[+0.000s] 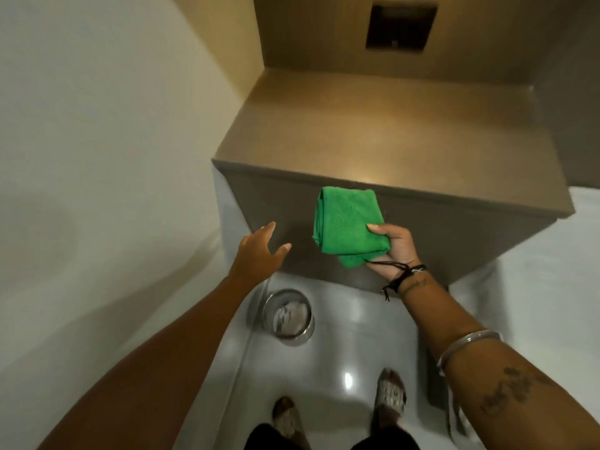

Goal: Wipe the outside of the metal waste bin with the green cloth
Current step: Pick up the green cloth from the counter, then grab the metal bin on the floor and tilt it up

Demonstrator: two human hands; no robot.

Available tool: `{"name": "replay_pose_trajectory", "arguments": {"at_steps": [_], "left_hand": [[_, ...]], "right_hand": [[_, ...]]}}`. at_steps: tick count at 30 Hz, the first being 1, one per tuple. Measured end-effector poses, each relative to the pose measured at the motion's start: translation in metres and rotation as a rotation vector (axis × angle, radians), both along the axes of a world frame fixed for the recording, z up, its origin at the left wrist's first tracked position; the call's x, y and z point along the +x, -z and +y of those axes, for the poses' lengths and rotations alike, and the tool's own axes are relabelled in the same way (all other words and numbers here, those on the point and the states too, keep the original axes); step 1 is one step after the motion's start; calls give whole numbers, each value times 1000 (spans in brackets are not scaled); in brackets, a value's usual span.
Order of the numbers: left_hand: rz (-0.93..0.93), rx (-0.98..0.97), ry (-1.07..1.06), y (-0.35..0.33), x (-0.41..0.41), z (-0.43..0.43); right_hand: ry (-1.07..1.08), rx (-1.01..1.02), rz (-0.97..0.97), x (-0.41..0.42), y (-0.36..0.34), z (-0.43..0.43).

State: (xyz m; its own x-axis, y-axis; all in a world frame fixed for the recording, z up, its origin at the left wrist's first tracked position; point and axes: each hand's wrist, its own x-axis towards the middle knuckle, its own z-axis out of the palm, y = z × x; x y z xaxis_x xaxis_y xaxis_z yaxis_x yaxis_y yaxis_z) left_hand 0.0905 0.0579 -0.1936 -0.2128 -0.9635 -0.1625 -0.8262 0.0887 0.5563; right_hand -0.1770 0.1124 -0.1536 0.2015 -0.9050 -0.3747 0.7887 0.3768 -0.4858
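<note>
A folded green cloth (347,227) is pinched in my right hand (394,251), held in front of the brown counter's front face. Far below it, a small round metal waste bin (289,316) stands on the white floor by the wall, with crumpled paper inside. My left hand (259,254) hovers above the bin with its fingers spread and nothing in it. Both hands are well above the bin and do not touch it.
A brown counter block (389,125) juts out ahead at waist height, with a dark square recess (401,27) in the wall above it. A cream wall (97,157) runs along the left. My two feet (391,394) stand on the glossy floor.
</note>
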Motion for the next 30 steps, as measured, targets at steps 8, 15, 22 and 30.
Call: {"name": "replay_pose_trajectory", "arguments": {"at_steps": [8,15,22,30], "left_hand": [[-56,452,104,174,23,64],[-12,693,3,379,-1,87],[23,616,-71,519,-34,92],[88,486,-164,527,-58,63]], "right_hand": [[164,138,-201,-2,163,76],[150,407,-17,-28,380,131],[114,437,141,-38,552,168],[85,425,341,-34,595,160]]}}
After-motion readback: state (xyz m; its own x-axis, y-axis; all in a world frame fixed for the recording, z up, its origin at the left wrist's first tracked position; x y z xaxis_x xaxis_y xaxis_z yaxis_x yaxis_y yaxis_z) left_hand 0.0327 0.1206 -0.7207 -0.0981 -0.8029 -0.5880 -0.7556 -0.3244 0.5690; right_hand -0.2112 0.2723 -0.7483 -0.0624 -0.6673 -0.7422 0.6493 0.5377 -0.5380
